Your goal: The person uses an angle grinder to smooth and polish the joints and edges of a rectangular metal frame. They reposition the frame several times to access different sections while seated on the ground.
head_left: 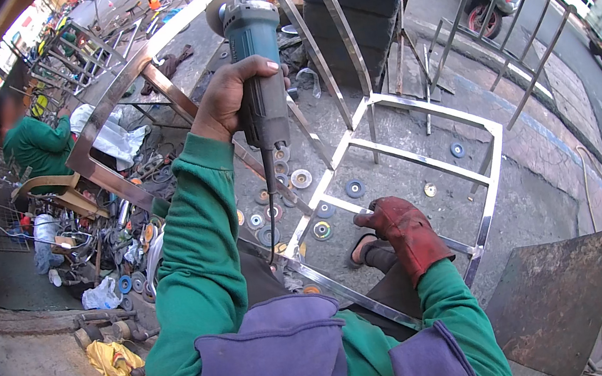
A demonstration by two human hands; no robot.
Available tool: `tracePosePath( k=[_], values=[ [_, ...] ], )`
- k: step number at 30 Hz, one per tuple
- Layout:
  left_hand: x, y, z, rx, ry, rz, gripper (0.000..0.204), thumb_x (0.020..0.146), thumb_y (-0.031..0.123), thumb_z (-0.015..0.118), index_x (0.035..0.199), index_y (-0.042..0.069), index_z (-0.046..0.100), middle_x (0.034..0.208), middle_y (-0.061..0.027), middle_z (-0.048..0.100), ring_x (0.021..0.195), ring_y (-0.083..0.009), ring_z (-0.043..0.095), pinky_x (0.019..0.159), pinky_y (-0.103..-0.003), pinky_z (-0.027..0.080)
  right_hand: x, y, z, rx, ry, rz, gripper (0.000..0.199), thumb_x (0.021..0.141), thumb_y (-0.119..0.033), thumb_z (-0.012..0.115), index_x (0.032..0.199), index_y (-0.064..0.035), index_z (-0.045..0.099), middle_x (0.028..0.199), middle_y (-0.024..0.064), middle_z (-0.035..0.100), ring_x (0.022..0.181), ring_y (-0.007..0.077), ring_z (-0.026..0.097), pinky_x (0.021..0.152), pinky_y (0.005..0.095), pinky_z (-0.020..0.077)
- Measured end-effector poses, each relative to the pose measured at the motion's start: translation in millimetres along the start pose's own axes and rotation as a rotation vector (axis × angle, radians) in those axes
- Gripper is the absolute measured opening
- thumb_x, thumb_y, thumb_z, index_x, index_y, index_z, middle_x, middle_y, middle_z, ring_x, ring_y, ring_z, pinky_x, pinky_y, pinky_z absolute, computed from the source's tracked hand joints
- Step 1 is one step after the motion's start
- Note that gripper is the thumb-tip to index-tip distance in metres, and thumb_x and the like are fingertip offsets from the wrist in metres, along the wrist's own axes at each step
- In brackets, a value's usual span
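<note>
My bare left hand [231, 96] is wrapped round the body of a teal and black angle grinder [253, 39], held upright. Its disc [217, 15] is beside a shiny metal bar at the top; I cannot tell if they touch. A black cord [270, 192] hangs from the grinder's lower end. My right hand [409, 234], in a red work glove, is closed round a crossbar of a welded square-tube metal frame [421, 158]. The frame has curved uprights and a ladder-like end. The glove hides part of that crossbar.
Several grinding discs [355, 188] lie on the concrete. Tools and scrap [140, 204] crowd the left, near a person in green [38, 145]. A dark block [353, 17] stands beyond the frame. A metal sheet [559, 297] lies right; a railing [501, 18] stands farther off.
</note>
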State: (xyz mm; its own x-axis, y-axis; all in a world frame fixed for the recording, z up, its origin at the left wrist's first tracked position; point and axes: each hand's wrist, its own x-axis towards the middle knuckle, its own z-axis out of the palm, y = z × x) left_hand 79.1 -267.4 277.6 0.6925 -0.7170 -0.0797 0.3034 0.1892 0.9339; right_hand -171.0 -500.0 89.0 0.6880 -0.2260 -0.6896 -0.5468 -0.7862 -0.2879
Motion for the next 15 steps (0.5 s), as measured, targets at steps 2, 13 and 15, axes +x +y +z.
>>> tracePosePath(
  k=[2, 13, 15],
  values=[
    [0.3, 0.0, 0.2, -0.009, -0.012, 0.001, 0.039, 0.088, 0.018, 0.077, 0.114, -0.009, 0.069, 0.099, -0.0170, 0.075, 0.085, -0.0242, 0.076, 0.078, -0.039, 0.068, 1.0, -0.6, -0.7, -0.001, -0.021, 0.001, 0.068, 0.092, -0.065, 0.068, 0.126, -0.0071, 0.078, 0.121, 0.0211, 0.077, 0.116, 0.0371, 0.072, 0.103, 0.0469, 0.0530],
    [0.2, -2.6, 0.6, 0.046, 0.009, 0.011, 0.046, 0.087, 0.024, 0.076, 0.119, -0.008, 0.066, 0.101, -0.0155, 0.074, 0.085, -0.0220, 0.075, 0.078, -0.036, 0.066, 1.4, 6.6, 3.5, 0.050, -0.019, -0.059, 0.072, 0.092, -0.065, 0.070, 0.131, -0.0052, 0.075, 0.135, 0.0264, 0.071, 0.131, 0.0411, 0.064, 0.112, 0.0489, 0.0488],
    [1.4, -2.1, -1.3, -0.018, -0.012, 0.003, 0.039, 0.089, 0.018, 0.077, 0.115, -0.009, 0.068, 0.100, -0.0169, 0.074, 0.086, -0.0245, 0.076, 0.078, -0.039, 0.067, 2.1, 8.1, 5.6, 0.061, 0.005, -0.057, 0.072, 0.092, -0.065, 0.070, 0.131, -0.0046, 0.075, 0.134, 0.0263, 0.071, 0.131, 0.0413, 0.064, 0.111, 0.0494, 0.0488]
  ],
)
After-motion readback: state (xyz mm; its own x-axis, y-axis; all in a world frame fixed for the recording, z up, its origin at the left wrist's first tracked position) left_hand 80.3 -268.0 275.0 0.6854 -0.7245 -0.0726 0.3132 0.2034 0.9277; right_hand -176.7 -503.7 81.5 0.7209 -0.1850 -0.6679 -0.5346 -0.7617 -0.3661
